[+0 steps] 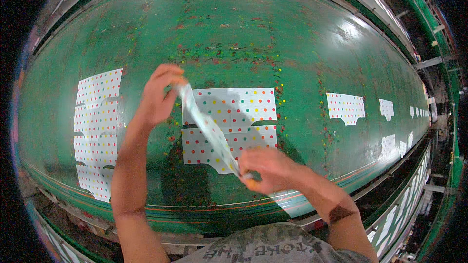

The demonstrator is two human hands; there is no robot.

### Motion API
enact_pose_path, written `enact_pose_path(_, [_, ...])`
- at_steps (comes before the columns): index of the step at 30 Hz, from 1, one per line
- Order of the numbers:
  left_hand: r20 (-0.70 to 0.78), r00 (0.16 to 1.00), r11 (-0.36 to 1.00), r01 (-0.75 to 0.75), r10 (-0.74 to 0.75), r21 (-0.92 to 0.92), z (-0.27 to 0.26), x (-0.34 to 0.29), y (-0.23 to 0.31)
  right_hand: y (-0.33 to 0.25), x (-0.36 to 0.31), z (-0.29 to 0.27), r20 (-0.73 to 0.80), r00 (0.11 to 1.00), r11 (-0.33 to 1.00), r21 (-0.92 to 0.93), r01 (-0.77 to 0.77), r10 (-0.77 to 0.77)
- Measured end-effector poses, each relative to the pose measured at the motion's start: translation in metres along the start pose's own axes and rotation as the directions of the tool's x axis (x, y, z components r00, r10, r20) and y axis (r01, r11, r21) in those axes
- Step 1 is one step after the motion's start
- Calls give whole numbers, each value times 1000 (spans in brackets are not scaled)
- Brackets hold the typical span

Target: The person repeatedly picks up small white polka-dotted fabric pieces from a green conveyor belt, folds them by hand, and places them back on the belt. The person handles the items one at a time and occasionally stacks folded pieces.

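A white fabric piece with coloured dots stretches slantwise between my two hands, seen nearly edge-on and blurred. My left hand, up and to the left, pinches its far end. Nearer to me on the right, my right hand is closed on the other end, its fingers smeared by motion. Orange coverings show on some fingertips. Beneath the held piece, two similar dotted pieces lie flat on the green table: a farther one and a nearer one, both partly hidden by it.
The long green table is speckled with coloured dots. Several dotted pieces form a column at left. Toward the right lie another cut piece and smaller-looking ones farther off. A plain white strip lies at the near edge.
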State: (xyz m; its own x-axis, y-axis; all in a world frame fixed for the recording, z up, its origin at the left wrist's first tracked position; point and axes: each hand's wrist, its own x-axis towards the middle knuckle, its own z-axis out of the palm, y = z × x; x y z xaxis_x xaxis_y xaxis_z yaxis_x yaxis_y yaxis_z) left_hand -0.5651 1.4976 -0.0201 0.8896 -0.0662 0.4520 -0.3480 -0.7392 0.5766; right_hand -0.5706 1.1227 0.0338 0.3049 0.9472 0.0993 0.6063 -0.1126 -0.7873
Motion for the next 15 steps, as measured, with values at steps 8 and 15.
enact_pose_path(8, [369, 851, 486, 518, -373, -704, -57, -141, 128, -16, -124, 4, -9, 941, 890, 327, -318, 339])
enact_pose_path(15, [376, 754, 602, 656, -538, -455, -4, -164, 136, 11, -122, -19, -70, 842, 845, 48, -532, 534])
